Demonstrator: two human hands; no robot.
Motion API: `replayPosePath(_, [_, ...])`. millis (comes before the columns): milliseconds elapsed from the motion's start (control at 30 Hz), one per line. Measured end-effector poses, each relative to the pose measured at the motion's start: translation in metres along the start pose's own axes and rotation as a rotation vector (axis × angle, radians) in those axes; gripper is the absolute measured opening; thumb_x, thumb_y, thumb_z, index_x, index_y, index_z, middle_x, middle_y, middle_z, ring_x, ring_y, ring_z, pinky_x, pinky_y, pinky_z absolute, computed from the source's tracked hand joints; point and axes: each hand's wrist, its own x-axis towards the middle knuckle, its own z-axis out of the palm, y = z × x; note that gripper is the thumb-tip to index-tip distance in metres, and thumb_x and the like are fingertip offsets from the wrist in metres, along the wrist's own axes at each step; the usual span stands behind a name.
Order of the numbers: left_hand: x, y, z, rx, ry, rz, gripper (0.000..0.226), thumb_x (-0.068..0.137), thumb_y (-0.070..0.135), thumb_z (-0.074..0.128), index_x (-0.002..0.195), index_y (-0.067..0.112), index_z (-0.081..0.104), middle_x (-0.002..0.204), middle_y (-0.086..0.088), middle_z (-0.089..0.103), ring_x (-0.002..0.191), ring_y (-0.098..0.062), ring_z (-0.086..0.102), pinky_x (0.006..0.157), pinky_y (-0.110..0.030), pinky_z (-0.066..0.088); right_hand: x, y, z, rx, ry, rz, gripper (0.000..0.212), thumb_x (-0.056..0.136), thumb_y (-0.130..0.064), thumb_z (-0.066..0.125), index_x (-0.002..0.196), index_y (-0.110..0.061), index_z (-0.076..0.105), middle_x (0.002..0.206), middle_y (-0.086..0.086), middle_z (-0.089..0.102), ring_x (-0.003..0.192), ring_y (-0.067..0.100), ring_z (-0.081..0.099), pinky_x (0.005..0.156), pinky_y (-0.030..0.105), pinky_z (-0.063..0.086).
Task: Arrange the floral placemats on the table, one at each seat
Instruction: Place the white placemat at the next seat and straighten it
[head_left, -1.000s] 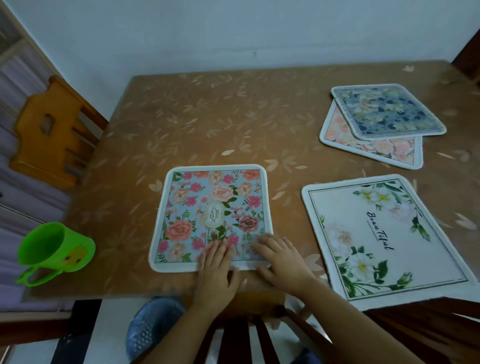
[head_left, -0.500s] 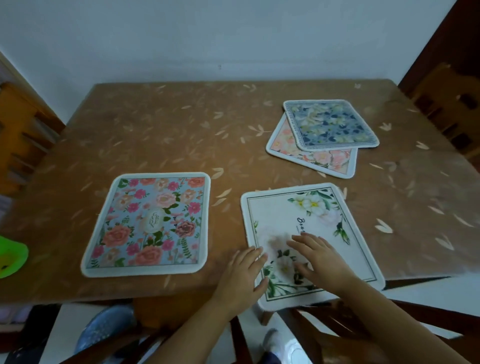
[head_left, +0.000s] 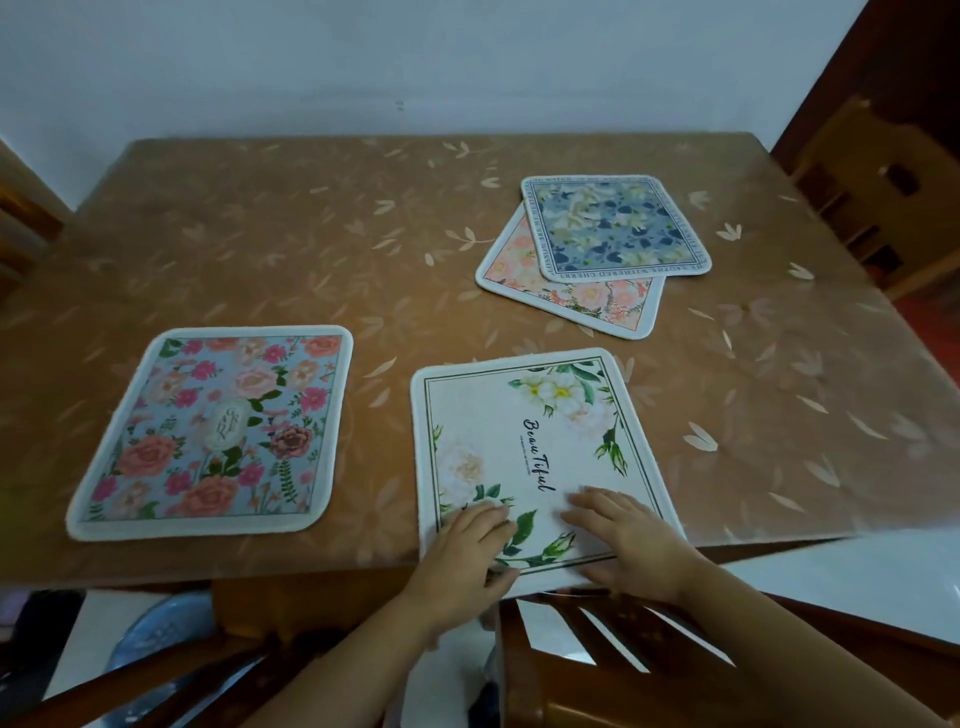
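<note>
A white placemat with green leaves (head_left: 530, 447) lies at the table's near edge, its near side hanging slightly over. My left hand (head_left: 465, 551) and my right hand (head_left: 626, 540) both rest flat on its near part, fingers straight. To the left lies a blue placemat with pink roses (head_left: 218, 431), flat and square to the edge. Farther back on the right, a dark blue floral placemat (head_left: 613, 226) lies on top of a peach floral placemat (head_left: 582, 301).
The table (head_left: 311, 249) has a brown leaf-patterned cover and stands against a white wall. Wooden chairs stand at the far right (head_left: 883, 197), at the left edge (head_left: 21, 218) and right below my arms (head_left: 649, 654).
My view swung right, off the blue rose placemat. Both hands left that mat and now lie on the white mat, which sits a little straighter.
</note>
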Motion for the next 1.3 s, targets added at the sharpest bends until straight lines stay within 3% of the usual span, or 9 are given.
replayPosePath(267, [0.003, 0.011, 0.01, -0.034, 0.034, -0.029, 0.056, 0.083, 0.051, 0.048, 0.131, 0.021, 0.044, 0.147, 0.007, 0.03, 0.137, -0.008, 0.011, 0.107, -0.02, -0.002, -0.002, 0.007, 0.019, 0.023, 0.011, -0.002, 0.072, 0.078, -0.056, 0.054, 0.139, -0.03, 0.025, 0.152, -0.005, 0.014, 0.14, 0.014, 0.004, 0.116, 0.036, 0.012])
replayPosePath(433, [0.003, 0.012, 0.012, -0.02, 0.048, -0.048, 0.058, 0.082, 0.053, 0.045, 0.13, 0.021, 0.045, 0.146, 0.007, 0.031, 0.136, -0.007, 0.012, 0.107, -0.022, -0.002, -0.001, 0.007, 0.023, -0.015, 0.055, -0.025, 0.073, 0.076, -0.052, 0.057, 0.138, -0.027, 0.026, 0.15, -0.001, 0.019, 0.14, 0.018, 0.008, 0.113, 0.034, 0.01])
replayPosePath(800, [-0.001, 0.015, 0.007, -0.057, 0.018, -0.064, 0.054, 0.082, 0.051, 0.05, 0.128, 0.022, 0.047, 0.147, 0.009, 0.028, 0.136, -0.007, 0.011, 0.108, -0.024, 0.004, -0.002, 0.006, 0.016, 0.1, 0.135, -0.056, 0.064, 0.072, -0.047, 0.064, 0.127, -0.019, 0.047, 0.142, 0.007, 0.038, 0.134, 0.025, 0.026, 0.108, 0.042, 0.031])
replayPosePath(967, [-0.003, 0.015, 0.006, -0.052, -0.007, -0.056, 0.052, 0.083, 0.047, 0.054, 0.128, 0.023, 0.047, 0.148, 0.009, 0.027, 0.137, -0.008, 0.01, 0.109, -0.025, 0.003, -0.004, 0.004, 0.012, 0.201, 0.17, -0.048, 0.057, 0.074, -0.041, 0.066, 0.124, -0.016, 0.053, 0.14, 0.006, 0.041, 0.133, 0.021, 0.03, 0.107, 0.038, 0.034])
replayPosePath(1167, [-0.003, 0.015, 0.004, -0.07, -0.011, -0.057, 0.053, 0.081, 0.047, 0.058, 0.127, 0.023, 0.048, 0.147, 0.009, 0.028, 0.137, -0.008, 0.011, 0.108, -0.023, 0.003, -0.004, -0.002, 0.008, 0.268, 0.256, -0.007, 0.047, 0.071, -0.032, 0.072, 0.112, -0.011, 0.063, 0.125, 0.006, 0.057, 0.119, 0.019, 0.049, 0.098, 0.023, 0.035])
replayPosePath(1300, [-0.004, 0.018, 0.001, -0.074, 0.01, -0.028, 0.046, 0.082, 0.042, 0.059, 0.123, 0.021, 0.053, 0.144, 0.006, 0.035, 0.136, -0.01, 0.017, 0.108, -0.023, 0.005, -0.004, -0.005, 0.004, 0.295, 0.279, 0.014, 0.04, 0.072, -0.027, 0.072, 0.107, -0.01, 0.065, 0.112, 0.006, 0.065, 0.108, 0.02, 0.057, 0.093, 0.024, 0.042])
